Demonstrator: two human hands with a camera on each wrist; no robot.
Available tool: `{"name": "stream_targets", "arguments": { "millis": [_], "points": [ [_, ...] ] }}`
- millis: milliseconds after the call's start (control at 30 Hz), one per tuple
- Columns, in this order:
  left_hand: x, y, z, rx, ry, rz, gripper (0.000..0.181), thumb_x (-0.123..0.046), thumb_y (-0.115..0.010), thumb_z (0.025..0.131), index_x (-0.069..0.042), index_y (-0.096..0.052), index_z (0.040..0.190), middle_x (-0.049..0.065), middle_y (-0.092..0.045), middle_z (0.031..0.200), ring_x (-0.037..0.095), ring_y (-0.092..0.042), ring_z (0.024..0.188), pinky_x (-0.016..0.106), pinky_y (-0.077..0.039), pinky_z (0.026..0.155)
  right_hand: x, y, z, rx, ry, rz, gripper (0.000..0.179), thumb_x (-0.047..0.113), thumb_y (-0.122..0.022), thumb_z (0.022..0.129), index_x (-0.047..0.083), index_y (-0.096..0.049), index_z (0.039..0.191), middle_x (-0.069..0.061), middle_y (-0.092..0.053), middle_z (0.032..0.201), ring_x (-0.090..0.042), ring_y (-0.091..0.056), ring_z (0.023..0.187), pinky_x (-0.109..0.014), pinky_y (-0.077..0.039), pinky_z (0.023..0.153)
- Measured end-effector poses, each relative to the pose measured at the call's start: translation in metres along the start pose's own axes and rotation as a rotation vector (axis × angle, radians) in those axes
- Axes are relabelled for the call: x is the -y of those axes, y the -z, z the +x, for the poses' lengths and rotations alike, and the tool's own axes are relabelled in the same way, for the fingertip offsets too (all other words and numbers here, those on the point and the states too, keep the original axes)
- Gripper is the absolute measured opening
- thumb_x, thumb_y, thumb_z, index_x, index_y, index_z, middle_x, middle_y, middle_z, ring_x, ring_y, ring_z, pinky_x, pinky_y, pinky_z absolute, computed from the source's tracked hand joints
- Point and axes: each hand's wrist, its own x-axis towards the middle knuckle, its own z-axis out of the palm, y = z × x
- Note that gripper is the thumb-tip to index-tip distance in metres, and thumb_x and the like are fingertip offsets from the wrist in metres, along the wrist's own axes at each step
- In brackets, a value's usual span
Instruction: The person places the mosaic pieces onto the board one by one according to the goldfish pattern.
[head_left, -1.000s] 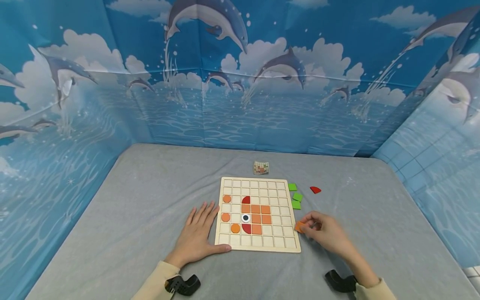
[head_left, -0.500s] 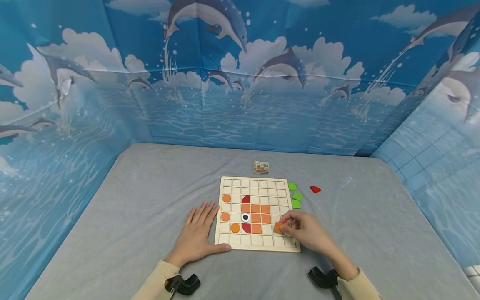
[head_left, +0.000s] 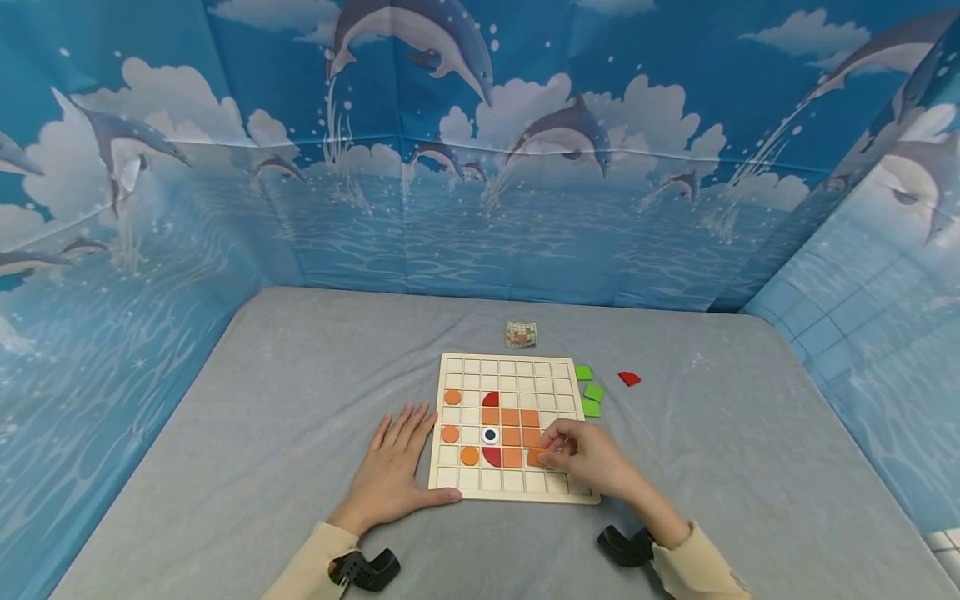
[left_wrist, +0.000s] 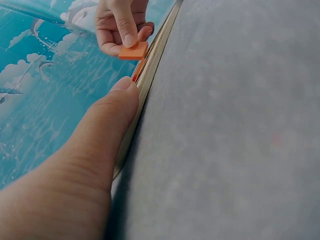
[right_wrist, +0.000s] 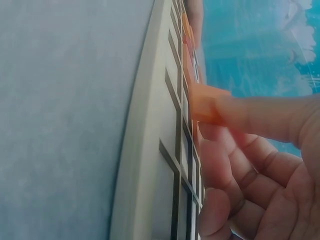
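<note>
A pale wooden grid board [head_left: 468, 364] lies on the table, holding orange squares [head_left: 510, 417], orange discs [head_left: 469, 456], dark red quarter-circles [head_left: 491, 457] and a white disc with a black dot [head_left: 491, 435]. My right hand [head_left: 592, 457] pinches an orange square tile [right_wrist: 207, 102] between thumb and fingers. In the head view that tile is over the cell right of the lowest orange square; the left wrist view shows it tilted close above the board. My left hand [head_left: 393, 467] lies flat with fingers spread, its thumb [left_wrist: 112, 112] at the board's near left corner.
Green square tiles [head_left: 592, 408] lie along the board's right edge, and a red quarter-circle [head_left: 629, 378] sits farther right. Behind the board is a small picture card [head_left: 521, 335]. Grey cloth [head_left: 337, 350] covers the table, with a dolphin-print curtain [head_left: 465, 200] around it.
My right hand has carried the orange square tile leftward from beside the board's right edge to over the grid, next to the other orange squares. My left hand has stayed in place.
</note>
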Motion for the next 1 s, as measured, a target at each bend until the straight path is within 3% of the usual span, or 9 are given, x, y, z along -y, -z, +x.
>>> {"name": "stream_targets", "arguments": {
  "millis": [233, 733, 1000],
  "points": [
    [0.0005, -0.0004, -0.0001, 0.008, 0.007, 0.010, 0.117, -0.090, -0.042, 0.067, -0.013, -0.021, 0.153, 0.006, -0.015, 0.157, 0.022, -0.006, 0.143, 0.043, 0.001, 0.114, -0.0028, -0.0042, 0.0022, -0.006, 0.059, -0.019, 0.011, 0.009, -0.076, 0.081, 0.013, -0.066, 0.080, 0.009, -0.056, 0.070, -0.006, -0.046, 0.056, -0.023, -0.040, 0.048],
    [-0.0026, 0.0011, 0.0003, -0.002, -0.005, -0.021, 0.118, -0.087, -0.048, 0.067, -0.010, -0.021, 0.152, 0.008, -0.017, 0.156, 0.024, -0.007, 0.143, 0.045, -0.002, 0.114, -0.0011, -0.0034, 0.0044, -0.005, 0.013, -0.054, 0.009, 0.010, -0.075, 0.082, 0.013, -0.066, 0.082, 0.009, -0.056, 0.070, -0.008, -0.047, 0.057, -0.023, -0.040, 0.050],
    [-0.0007, 0.0007, -0.0008, 0.002, -0.008, -0.018, 0.117, -0.087, -0.045, 0.068, -0.011, -0.019, 0.153, 0.007, -0.014, 0.157, 0.023, -0.004, 0.143, 0.045, 0.000, 0.114, 0.0009, -0.0049, 0.0052, 0.001, 0.032, -0.096, 0.009, 0.013, -0.075, 0.082, 0.015, -0.066, 0.082, 0.010, -0.054, 0.069, -0.007, -0.046, 0.057, -0.024, -0.040, 0.050]
  ]
}}
